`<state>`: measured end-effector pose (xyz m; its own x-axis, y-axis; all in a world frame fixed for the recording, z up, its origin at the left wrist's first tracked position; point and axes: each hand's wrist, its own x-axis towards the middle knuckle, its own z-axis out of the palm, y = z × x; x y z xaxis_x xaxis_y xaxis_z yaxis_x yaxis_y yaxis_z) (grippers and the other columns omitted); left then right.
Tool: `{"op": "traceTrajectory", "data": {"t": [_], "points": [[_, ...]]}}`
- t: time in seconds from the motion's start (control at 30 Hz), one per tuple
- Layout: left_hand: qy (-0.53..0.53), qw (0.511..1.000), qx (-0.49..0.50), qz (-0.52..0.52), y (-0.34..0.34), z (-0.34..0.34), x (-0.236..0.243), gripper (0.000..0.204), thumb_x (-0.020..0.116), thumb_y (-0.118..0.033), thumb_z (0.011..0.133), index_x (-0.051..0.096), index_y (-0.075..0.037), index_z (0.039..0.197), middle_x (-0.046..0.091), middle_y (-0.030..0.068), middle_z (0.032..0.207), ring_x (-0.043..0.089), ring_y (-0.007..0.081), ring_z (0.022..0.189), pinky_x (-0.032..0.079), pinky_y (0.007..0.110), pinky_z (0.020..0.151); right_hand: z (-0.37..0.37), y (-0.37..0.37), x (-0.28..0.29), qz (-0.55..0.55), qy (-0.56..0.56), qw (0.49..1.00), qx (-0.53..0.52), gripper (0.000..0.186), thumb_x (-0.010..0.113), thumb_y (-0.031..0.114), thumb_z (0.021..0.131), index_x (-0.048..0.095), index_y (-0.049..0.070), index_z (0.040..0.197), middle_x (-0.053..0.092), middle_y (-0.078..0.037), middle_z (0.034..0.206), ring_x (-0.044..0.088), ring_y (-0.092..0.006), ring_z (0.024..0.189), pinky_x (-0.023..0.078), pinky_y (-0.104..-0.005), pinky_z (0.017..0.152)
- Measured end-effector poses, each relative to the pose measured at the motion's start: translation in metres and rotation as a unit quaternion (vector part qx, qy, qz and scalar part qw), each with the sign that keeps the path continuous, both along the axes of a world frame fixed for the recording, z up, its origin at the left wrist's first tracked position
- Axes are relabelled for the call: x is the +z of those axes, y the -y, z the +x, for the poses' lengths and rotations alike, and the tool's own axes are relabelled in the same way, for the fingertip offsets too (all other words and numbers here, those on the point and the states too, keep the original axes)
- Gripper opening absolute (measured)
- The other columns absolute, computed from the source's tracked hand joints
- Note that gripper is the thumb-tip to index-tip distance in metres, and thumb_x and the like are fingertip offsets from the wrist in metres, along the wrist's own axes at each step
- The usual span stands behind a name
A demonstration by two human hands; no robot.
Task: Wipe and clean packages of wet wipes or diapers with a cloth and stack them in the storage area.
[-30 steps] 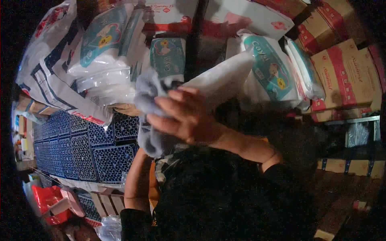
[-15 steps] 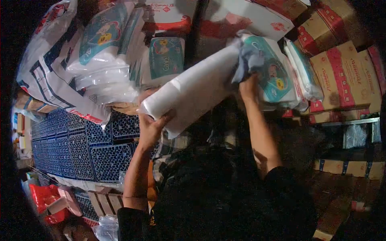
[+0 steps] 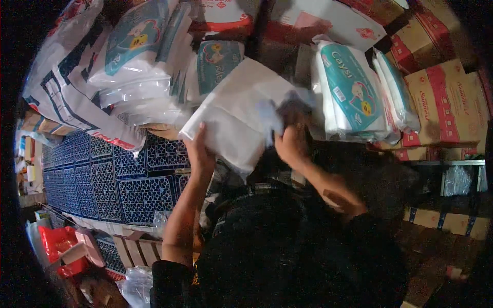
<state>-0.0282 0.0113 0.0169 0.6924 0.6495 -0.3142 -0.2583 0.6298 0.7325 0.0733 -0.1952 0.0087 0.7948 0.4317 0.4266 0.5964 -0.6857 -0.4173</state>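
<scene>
Your left hand [image 3: 201,154] pinches the white bundle [image 3: 233,118] at its near left edge, thumb on top. Your right hand [image 3: 294,146], its fingers blurred, grips a blue-grey cloth [image 3: 269,115] at the bundle's right side. The bundle slants in front of you, between the left stack [image 3: 136,56] and right stack [image 3: 352,92] of teal-and-white packs.

The cloth [image 3: 272,115] over the right part of the white pack [image 3: 226,126] is blurred, and the right hand's [image 3: 292,146] fingertips seem lost in it. Behind the pack, the left hand's [image 3: 201,153] fingers are hidden. Above the pack, a white-and-red box [image 3: 223,11] is cut off by the top edge.
</scene>
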Motion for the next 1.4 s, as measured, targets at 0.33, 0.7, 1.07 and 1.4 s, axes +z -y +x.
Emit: {"op": "traceTrajectory", "data": {"t": [0.33,0.7,1.07,1.4], "points": [[-0.014,0.971,0.009,0.237,-0.024,0.033,0.102,0.051,0.071,-0.017,0.07,0.046,0.004,0.11,0.054,0.0131,0.101,0.055,0.0187,0.083,0.046,0.032,0.075,-0.006,0.03,0.023,0.156,-0.164,0.964,0.136,0.033,0.06,-0.001,0.066,0.052,0.002,0.097,0.049,-0.019,0.093,0.049,-0.0368,0.092,0.041,-0.0413,0.077],[-0.011,0.429,0.1,0.898,-0.054,0.153,-0.019,0.043,0.051,-0.012,0.077,0.051,-0.026,0.118,0.049,0.0115,0.119,0.042,0.033,0.112,0.029,0.053,0.092,0.021,0.04,0.001,0.069,-0.02,0.989,0.13,0.037,0.056,0.007,0.064,0.052,0.004,0.101,0.052,-0.019,0.096,0.047,-0.0401,0.092,0.039,-0.0443,0.08],[-0.275,0.391,-0.065,0.876,-0.044,0.168,-0.124,0.057,0.053,-0.021,0.081,0.031,-0.035,0.132,0.021,0.0216,0.137,0.027,0.0497,0.116,0.028,0.063,0.088,0.028,0.039,-0.005,0.114,0.013,0.986,0.125,0.042,0.052,0.012,0.059,0.053,0.007,0.1,0.051,-0.018,0.086,0.047,-0.039,0.082,0.038,-0.0456,0.078],[-0.241,0.485,-0.173,0.823,-0.041,0.143,-0.06,0.073,0.058,-0.015,0.075,0.022,-0.032,0.136,0.018,0.0204,0.139,0.022,0.0458,0.123,0.022,0.063,0.092,0.031,0.039,0.001,0.12,-0.028,0.985,0.117,0.043,0.051,0.01,0.056,0.053,0.004,0.098,0.052,-0.017,0.088,0.047,-0.0386,0.082,0.039,-0.0433,0.078]]}}
